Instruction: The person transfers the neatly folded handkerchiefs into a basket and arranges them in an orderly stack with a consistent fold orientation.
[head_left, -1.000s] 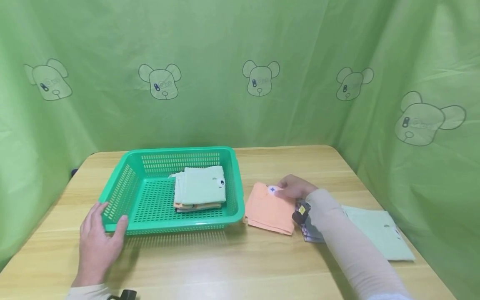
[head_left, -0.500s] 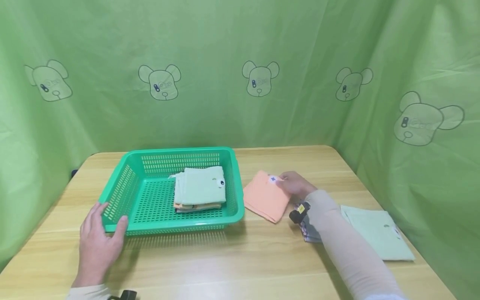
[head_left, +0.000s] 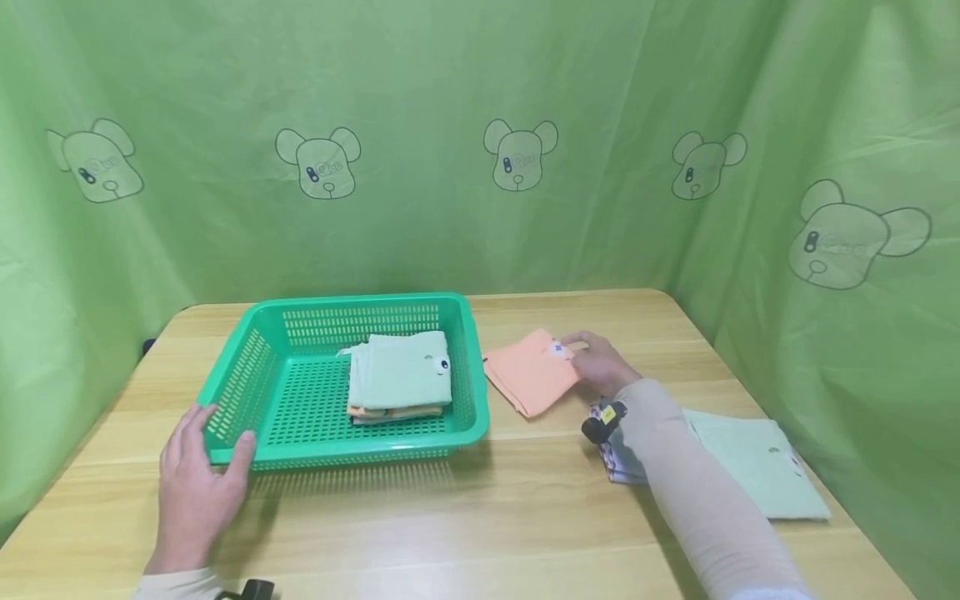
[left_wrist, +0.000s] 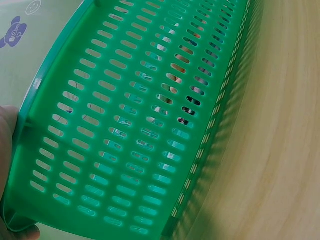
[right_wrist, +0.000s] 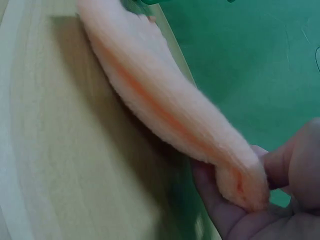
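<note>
My right hand point(head_left: 600, 364) pinches the right corner of a folded orange towel point(head_left: 534, 372) by a white patch with a blue mark. In the right wrist view, thumb and fingers clasp the layered end of the towel point(right_wrist: 165, 95), which is raised over the table. At the front left corner of a green plastic basket point(head_left: 337, 451), my left hand point(head_left: 198, 492) holds the rim, thumb on the front side and fingers on the left. Inside the basket, toward its right, lies a stack of folded towels point(head_left: 408, 371) with a pale green one on top.
Right of the orange towel, partly under my right forearm, lies a grey folded cloth point(head_left: 622, 458) with a patterned edge. Beyond it, near the table's right edge, is a folded pale green towel point(head_left: 761, 467). A green curtain point(head_left: 420, 233) surrounds the wooden table point(head_left: 420, 533).
My right hand has moved slightly away from me with the orange towel, which has lifted and turned, its left corner now by the basket's right rim. The left hand and basket stay put.
</note>
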